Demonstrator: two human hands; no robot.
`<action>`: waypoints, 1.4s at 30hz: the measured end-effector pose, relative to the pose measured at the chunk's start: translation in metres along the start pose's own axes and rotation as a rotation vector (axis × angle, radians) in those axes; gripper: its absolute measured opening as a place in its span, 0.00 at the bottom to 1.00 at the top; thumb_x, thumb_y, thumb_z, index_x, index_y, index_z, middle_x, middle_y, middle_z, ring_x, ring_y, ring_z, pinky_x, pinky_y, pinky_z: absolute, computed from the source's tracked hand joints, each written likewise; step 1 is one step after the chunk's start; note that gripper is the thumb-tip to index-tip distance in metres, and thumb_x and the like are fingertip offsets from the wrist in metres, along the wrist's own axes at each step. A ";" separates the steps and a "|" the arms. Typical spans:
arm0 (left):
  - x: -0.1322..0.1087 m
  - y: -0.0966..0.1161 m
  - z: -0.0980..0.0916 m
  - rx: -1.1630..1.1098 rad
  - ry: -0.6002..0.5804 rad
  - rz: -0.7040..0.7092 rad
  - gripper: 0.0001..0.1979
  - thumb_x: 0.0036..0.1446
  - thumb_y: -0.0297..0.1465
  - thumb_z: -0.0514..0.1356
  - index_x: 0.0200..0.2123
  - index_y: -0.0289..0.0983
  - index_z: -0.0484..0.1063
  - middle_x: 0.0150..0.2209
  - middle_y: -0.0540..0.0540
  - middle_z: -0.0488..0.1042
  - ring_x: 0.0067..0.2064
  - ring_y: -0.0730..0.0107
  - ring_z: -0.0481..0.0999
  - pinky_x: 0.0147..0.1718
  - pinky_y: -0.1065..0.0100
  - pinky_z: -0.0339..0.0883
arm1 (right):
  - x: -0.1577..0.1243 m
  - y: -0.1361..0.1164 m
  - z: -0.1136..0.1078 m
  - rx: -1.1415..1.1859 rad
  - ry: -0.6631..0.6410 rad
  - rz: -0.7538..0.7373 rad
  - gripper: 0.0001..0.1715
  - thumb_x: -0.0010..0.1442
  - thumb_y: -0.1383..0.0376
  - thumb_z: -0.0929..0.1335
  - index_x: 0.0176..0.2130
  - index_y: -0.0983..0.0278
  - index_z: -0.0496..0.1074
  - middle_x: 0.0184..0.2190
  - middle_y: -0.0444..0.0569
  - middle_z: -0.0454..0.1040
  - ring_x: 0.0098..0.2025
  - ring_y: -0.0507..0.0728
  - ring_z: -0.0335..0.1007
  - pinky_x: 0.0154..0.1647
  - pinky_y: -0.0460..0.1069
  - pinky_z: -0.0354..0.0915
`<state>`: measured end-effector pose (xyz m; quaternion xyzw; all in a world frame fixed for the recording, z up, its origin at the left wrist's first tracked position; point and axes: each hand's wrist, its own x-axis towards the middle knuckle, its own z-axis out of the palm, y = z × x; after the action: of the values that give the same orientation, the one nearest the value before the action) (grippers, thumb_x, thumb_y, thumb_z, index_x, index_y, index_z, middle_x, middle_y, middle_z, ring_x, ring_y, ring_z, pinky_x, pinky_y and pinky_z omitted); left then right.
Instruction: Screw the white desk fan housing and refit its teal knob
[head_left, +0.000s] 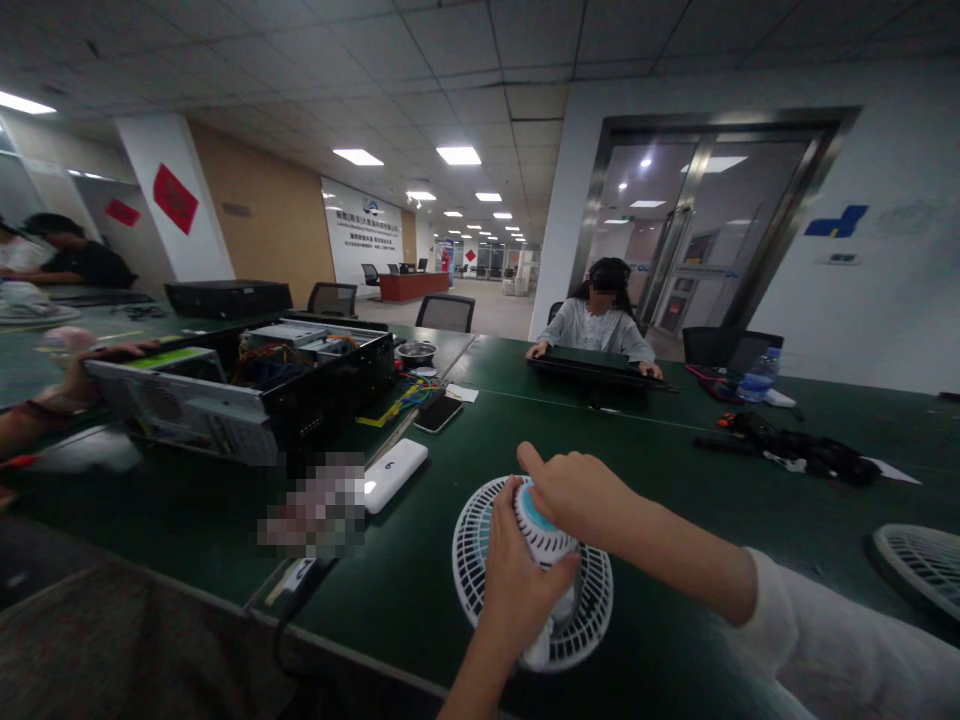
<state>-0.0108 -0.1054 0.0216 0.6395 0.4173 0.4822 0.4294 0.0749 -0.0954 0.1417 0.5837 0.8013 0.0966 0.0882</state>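
A small white fan (480, 560) lies face down on the dark green table (652, 470), its round grille flat on the surface. My left hand (517, 590) is wrapped round the fan's white motor housing (544, 535) from the near side. My right hand (574, 490) rests on top of the housing, fingers curled over its blue-white end with the thumb pointing up. Both hands are closed on the fan's housing.
An open computer case (247, 390) stands left, another person's hands on it. A white power bank (394, 475), a phone (439, 412) and cables lie beside it. A person sits opposite at a black device (592, 368). Another fan grille (922, 565), tools and a water bottle (759, 375) lie right.
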 end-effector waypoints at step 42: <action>-0.002 0.004 0.000 -0.013 0.007 -0.008 0.41 0.43 0.29 0.62 0.60 0.36 0.48 0.60 0.39 0.56 0.61 0.52 0.56 0.59 0.54 0.49 | 0.004 0.005 0.008 -0.023 0.014 -0.029 0.13 0.63 0.68 0.58 0.45 0.69 0.64 0.28 0.56 0.76 0.32 0.61 0.75 0.28 0.49 0.63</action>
<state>-0.0104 -0.1086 0.0245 0.6333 0.4183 0.4855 0.4340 0.0800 -0.0897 0.1348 0.5703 0.8092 0.1088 0.0906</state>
